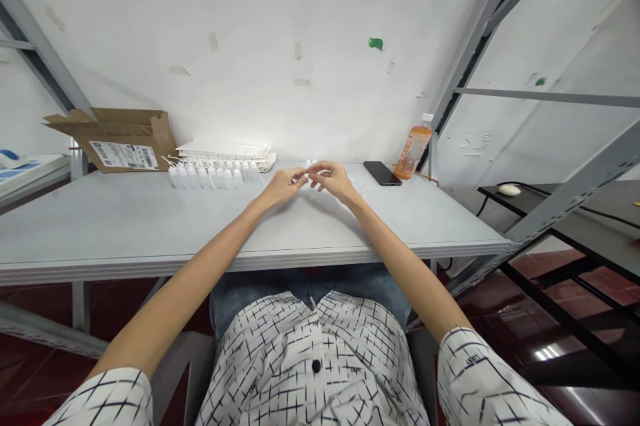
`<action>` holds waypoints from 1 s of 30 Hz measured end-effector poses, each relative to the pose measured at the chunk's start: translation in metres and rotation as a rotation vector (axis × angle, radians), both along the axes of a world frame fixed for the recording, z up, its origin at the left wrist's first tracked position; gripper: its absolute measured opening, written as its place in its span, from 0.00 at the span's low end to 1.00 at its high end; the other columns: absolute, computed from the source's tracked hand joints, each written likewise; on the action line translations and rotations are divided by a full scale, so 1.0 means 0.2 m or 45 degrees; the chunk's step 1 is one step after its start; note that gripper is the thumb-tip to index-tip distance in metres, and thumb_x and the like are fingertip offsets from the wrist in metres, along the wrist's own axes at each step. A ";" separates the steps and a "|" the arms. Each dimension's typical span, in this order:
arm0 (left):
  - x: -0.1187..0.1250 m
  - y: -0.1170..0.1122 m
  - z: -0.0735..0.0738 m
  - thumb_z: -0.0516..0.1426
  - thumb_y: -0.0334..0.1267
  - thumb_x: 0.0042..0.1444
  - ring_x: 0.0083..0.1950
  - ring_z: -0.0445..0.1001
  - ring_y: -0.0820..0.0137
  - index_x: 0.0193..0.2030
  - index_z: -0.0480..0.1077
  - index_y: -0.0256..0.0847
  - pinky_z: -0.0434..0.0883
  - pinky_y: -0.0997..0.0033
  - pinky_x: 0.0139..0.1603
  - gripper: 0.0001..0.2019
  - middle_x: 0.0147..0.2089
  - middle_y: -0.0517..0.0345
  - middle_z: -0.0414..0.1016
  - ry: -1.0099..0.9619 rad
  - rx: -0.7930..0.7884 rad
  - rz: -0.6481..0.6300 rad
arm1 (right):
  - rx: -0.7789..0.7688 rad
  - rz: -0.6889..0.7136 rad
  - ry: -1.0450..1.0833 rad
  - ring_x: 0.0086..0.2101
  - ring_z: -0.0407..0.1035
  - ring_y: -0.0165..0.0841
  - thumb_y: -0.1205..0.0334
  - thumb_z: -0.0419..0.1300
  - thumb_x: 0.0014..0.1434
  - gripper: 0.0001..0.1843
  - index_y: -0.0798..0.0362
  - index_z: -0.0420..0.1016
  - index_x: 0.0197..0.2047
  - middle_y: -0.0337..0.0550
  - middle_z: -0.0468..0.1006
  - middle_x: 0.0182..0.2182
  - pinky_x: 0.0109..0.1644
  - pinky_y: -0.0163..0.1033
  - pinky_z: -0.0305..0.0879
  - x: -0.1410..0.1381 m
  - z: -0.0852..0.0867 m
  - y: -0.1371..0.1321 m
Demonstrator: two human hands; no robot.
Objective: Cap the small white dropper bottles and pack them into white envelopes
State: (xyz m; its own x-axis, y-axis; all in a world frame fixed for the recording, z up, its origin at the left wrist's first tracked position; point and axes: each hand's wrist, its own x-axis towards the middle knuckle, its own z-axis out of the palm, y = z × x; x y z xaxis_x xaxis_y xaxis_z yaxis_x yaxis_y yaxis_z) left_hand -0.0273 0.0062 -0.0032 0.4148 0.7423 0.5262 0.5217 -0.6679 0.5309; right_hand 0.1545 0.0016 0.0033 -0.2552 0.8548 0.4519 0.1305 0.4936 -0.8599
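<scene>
Over the middle of the grey table, my left hand (284, 187) and my right hand (331, 179) meet at the fingertips. Both are closed in a pinch. Something small and whitish shows between them, mostly hidden by the fingers, too small to name. Just behind the fingertips stand small white pieces (311, 163), partly covered by my right hand. To the left of my hands, several small white plastic bottles (215, 177) stand in rows, with thin white strips sticking up at their left end.
Behind the bottles lies a stack of white paper sheets (225, 149), beside an open cardboard box (123, 139). A black phone (383, 173) and an orange drink bottle (414, 147) are at the right back. The table's front edge (320, 257) runs below my forearms. Metal posts frame both sides.
</scene>
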 end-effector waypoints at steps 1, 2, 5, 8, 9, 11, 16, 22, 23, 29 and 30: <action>0.00 0.00 0.00 0.52 0.44 0.61 0.41 0.76 0.64 0.46 0.78 0.37 0.70 0.67 0.43 0.18 0.42 0.52 0.82 -0.004 -0.007 0.001 | -0.002 -0.018 -0.005 0.27 0.75 0.29 0.63 0.64 0.52 0.10 0.56 0.77 0.38 0.43 0.78 0.33 0.23 0.29 0.68 0.00 0.00 0.00; 0.00 0.00 0.00 0.52 0.44 0.60 0.41 0.76 0.64 0.46 0.78 0.37 0.71 0.66 0.44 0.17 0.41 0.52 0.82 -0.012 -0.018 -0.001 | -0.005 -0.041 -0.010 0.27 0.75 0.29 0.63 0.64 0.52 0.11 0.56 0.77 0.39 0.43 0.78 0.35 0.23 0.29 0.68 0.00 -0.01 0.00; -0.01 0.01 0.00 0.53 0.44 0.60 0.40 0.77 0.65 0.44 0.77 0.38 0.72 0.65 0.45 0.16 0.40 0.52 0.81 -0.091 -0.103 -0.022 | -0.011 -0.132 -0.048 0.28 0.76 0.28 0.63 0.63 0.53 0.14 0.54 0.76 0.44 0.45 0.78 0.42 0.23 0.28 0.68 0.00 -0.01 0.01; -0.01 0.03 -0.02 0.56 0.46 0.58 0.40 0.78 0.63 0.44 0.77 0.38 0.73 0.66 0.41 0.15 0.39 0.50 0.82 -0.220 -0.270 -0.038 | 0.011 -0.216 -0.144 0.28 0.77 0.28 0.65 0.59 0.55 0.13 0.54 0.75 0.45 0.45 0.78 0.44 0.23 0.29 0.69 0.00 -0.02 0.01; -0.02 0.04 -0.02 0.57 0.46 0.57 0.41 0.79 0.63 0.44 0.76 0.38 0.74 0.65 0.40 0.15 0.39 0.49 0.82 -0.256 -0.323 -0.033 | 0.025 -0.244 -0.191 0.28 0.77 0.28 0.66 0.59 0.56 0.13 0.54 0.75 0.45 0.45 0.79 0.43 0.24 0.29 0.69 0.00 -0.02 0.01; -0.02 0.05 -0.03 0.60 0.46 0.54 0.42 0.79 0.61 0.43 0.76 0.39 0.74 0.65 0.41 0.15 0.40 0.49 0.82 -0.292 -0.393 -0.001 | 0.056 -0.300 -0.304 0.27 0.77 0.28 0.67 0.58 0.57 0.12 0.53 0.76 0.45 0.43 0.80 0.42 0.28 0.32 0.72 0.00 -0.02 0.01; -0.04 0.07 -0.03 0.60 0.43 0.52 0.44 0.79 0.59 0.41 0.77 0.38 0.73 0.62 0.47 0.13 0.40 0.49 0.83 -0.192 -0.336 0.135 | 0.068 -0.320 -0.539 0.26 0.77 0.29 0.70 0.58 0.57 0.11 0.53 0.77 0.43 0.41 0.82 0.39 0.36 0.37 0.73 -0.01 -0.03 -0.01; -0.05 0.06 -0.01 0.58 0.42 0.51 0.39 0.77 0.62 0.33 0.76 0.37 0.71 0.64 0.45 0.10 0.34 0.53 0.80 -0.097 -0.214 0.195 | 0.108 -0.291 -0.748 0.31 0.77 0.31 0.68 0.60 0.60 0.07 0.53 0.79 0.41 0.41 0.83 0.37 0.42 0.37 0.68 -0.02 -0.03 -0.04; -0.05 0.06 -0.01 0.58 0.42 0.50 0.38 0.77 0.63 0.32 0.75 0.37 0.71 0.65 0.43 0.10 0.33 0.53 0.80 -0.126 -0.254 0.176 | 0.128 -0.281 -0.795 0.32 0.77 0.32 0.67 0.61 0.60 0.06 0.53 0.80 0.39 0.42 0.83 0.37 0.42 0.36 0.67 -0.03 -0.03 -0.04; -0.04 0.02 0.01 0.62 0.40 0.44 0.34 0.77 0.66 0.35 0.75 0.36 0.72 0.68 0.33 0.12 0.32 0.53 0.79 -0.460 -0.535 0.009 | 0.222 -0.249 -0.913 0.34 0.76 0.33 0.55 0.62 0.63 0.12 0.53 0.82 0.34 0.43 0.84 0.34 0.39 0.35 0.61 -0.04 -0.03 -0.05; -0.04 0.02 0.02 0.62 0.39 0.44 0.34 0.77 0.65 0.37 0.75 0.35 0.73 0.67 0.34 0.13 0.32 0.52 0.79 -0.508 -0.560 -0.010 | 0.213 -0.249 -0.895 0.33 0.76 0.33 0.54 0.62 0.63 0.13 0.54 0.82 0.34 0.43 0.84 0.33 0.39 0.34 0.60 -0.04 -0.03 -0.05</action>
